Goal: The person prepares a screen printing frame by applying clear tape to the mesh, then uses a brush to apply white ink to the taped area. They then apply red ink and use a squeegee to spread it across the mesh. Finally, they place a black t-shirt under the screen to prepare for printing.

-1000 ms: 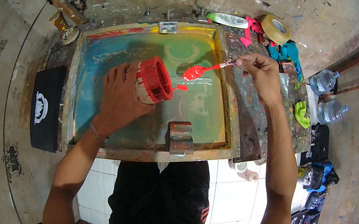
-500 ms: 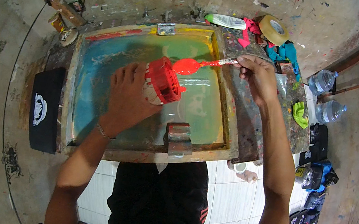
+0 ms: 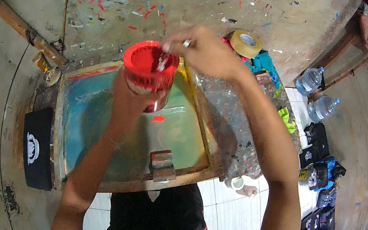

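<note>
My left hand (image 3: pixel 129 98) is wrapped round a red ink tub (image 3: pixel 147 78), which is tilted so its open top shows red-coated inner walls. Fingers of my right hand (image 3: pixel 202 52) are closed on a spoon (image 3: pixel 161 63) at the tub's rim; its pale handle slopes into the tub and its bowl is hidden inside. Below them lies a screen-printing frame (image 3: pixel 203 160) with yellow-stained wooden edges and blue-green mesh. One small blob of red ink (image 3: pixel 157 119) sits on the mesh under the tub.
A metal-and-brown piece (image 3: pixel 162 165) sits on the frame's near edge. Tape (image 3: pixel 246 44) and teal cloth (image 3: pixel 264 65) lie at the back. A black printed panel (image 3: pixel 38 148) is at left. Water bottles (image 3: pixel 309 81) and dark packages (image 3: pixel 319 141) stand on the right; a cup (image 3: pixel 237 183) stands low.
The tub has moved up and turned more upright, its opening now in sight. My right hand has swung left, taking the ink-loaded spoon from over the mesh into the tub. The view has shifted.
</note>
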The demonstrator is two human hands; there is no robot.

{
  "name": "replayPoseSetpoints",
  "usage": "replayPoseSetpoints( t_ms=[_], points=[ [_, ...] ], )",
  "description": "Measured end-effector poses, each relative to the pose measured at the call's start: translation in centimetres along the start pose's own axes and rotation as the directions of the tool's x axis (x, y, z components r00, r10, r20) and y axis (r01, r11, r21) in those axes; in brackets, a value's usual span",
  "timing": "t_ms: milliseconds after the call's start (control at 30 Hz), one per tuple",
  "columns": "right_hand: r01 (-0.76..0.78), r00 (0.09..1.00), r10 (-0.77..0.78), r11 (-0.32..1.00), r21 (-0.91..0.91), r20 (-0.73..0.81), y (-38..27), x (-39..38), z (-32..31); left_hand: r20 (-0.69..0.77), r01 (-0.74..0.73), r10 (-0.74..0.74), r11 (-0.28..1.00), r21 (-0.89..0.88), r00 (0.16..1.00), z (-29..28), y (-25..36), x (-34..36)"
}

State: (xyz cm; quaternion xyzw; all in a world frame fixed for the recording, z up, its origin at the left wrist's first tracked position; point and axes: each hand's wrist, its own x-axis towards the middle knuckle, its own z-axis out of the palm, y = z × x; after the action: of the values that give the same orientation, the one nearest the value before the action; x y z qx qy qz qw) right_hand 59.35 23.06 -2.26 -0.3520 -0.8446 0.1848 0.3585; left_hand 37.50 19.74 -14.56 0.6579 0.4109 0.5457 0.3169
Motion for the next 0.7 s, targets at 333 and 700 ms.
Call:
replayPoseSetpoints(
  t_ms=[333,700],
  points=[
    [-0.463,0.757,0.441,0.883,0.081,-0.482,-0.1,-13.4,-10.3,0.148,0.049,-0.04,0.997,-0.058,0.988,19.2,-4.2,10.4],
    [-0.533,0.836,0.548,0.823,0.196,-0.025,-4.3,-21.8,-0.4,0.193,0.107,-0.13,0.986,0.124,0.973,25.3,-7.8,10.7]
  ],
)
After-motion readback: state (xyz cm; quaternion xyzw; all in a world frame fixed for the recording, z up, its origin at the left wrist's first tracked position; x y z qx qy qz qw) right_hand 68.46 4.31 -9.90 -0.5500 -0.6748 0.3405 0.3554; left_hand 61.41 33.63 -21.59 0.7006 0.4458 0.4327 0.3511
